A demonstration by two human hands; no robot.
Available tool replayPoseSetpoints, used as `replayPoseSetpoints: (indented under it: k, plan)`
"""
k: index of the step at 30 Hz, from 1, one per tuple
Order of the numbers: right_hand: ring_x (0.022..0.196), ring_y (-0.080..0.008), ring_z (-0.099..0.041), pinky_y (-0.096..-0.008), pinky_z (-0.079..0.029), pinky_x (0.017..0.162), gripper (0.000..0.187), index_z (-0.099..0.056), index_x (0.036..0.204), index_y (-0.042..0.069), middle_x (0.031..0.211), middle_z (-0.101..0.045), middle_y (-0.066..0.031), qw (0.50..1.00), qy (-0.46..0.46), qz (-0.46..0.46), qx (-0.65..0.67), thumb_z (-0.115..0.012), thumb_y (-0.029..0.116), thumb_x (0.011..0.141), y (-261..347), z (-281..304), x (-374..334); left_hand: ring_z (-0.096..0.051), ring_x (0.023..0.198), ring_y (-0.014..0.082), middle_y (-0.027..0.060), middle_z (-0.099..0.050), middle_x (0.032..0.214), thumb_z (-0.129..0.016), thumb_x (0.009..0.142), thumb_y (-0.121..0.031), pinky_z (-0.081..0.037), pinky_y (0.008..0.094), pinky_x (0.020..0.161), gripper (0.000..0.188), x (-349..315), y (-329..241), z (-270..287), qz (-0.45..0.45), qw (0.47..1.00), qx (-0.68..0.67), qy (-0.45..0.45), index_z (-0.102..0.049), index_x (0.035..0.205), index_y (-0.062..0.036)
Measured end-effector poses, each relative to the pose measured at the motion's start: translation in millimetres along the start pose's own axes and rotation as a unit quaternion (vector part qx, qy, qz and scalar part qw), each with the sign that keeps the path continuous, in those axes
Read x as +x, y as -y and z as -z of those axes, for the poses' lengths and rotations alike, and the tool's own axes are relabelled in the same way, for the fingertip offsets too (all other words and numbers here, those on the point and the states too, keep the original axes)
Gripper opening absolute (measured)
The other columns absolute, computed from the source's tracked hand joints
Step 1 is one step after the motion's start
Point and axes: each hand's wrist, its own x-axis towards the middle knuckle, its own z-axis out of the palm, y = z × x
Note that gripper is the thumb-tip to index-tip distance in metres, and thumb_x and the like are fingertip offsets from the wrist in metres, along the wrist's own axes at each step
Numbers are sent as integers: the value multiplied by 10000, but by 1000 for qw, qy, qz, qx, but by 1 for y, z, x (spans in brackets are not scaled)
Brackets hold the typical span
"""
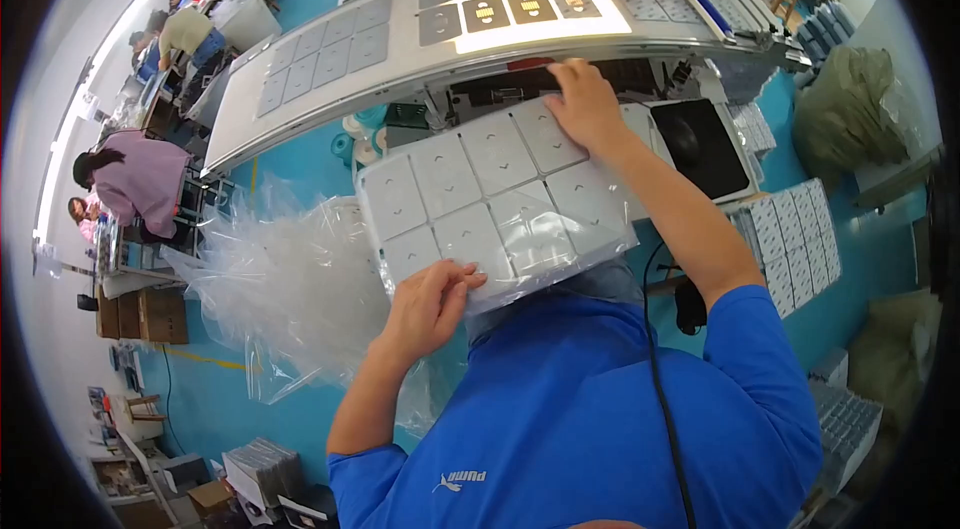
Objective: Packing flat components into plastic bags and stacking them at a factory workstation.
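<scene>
A light grey sheet of rounded square panels, each with small dark marks, lies tilted in front of me, with clear plastic film wrapped over its near right part. My left hand rests at the sheet's near left edge, fingers curled and thumb drawn in; what is pinched there, if anything, is hidden. At the far right edge my right hand has its thumb by the sheet and its fingers apart, reaching past the edge. A heap of crumpled clear plastic bags sits left of the sheet.
Beyond the sheet runs a long white bench with a lit area under dark patterned panels. A black mouse sits on a pad at right. Stacked panel sheets and a large green sack stand farther right. Several people work at left.
</scene>
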Motion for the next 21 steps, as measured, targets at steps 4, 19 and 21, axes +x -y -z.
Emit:
replayPoseSetpoints:
  k: [4,19,21]
  plan:
    - [1544,-317,-277,-514,-224,1255,553,-484,1524,157,1642,-367,-121,962,10,221,-159,-566,383,1027,45,-39,-26,-696,891,349,146,-729,913,-599,963,-108,-520,472,837,97,18,-15,-15,32,994,58,-84,-592,1037,-45]
    - [1533,-297,-305,-506,-198,1258,612,-430,1567,169,1627,-402,-108,945,30,238,-223,-402,524,1070,49,-57,-32,-618,640,326,89,-597,637,-711,854,-219,-486,467,583,301,7,3,-18,-74,978,190,-54,-570,620,-92]
    - [1532,-295,-306,-502,-200,1258,615,-428,1570,170,1623,-408,-107,944,28,238,-226,-406,526,1068,49,-58,-33,-602,619,319,82,-582,626,-730,832,-210,-480,459,574,308,-19,7,-8,-67,980,183,-46,-554,608,-95]
